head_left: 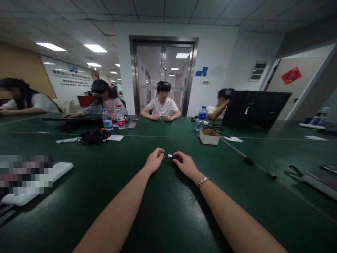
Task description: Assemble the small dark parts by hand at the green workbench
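Note:
Over the middle of the green table (168,203), my right hand (186,164) is closed around a small black USB flash drive (173,156). Its silver metal plug end sticks out toward the left, while my fingers cover part of the black body. My left hand (154,161) rests just left of that plug end. Its thumb and fingers are loosely bent and apart, with nothing visible between them. A narrow gap separates the left fingertips from the metal plug.
A small open box (209,137) stands beyond my right hand, near a water bottle (200,118) and a large black monitor (254,109). Two bottles and a dark cable bundle (94,136) lie to the left. A white power bank-like slab (61,172) is nearer. Several people sit opposite.

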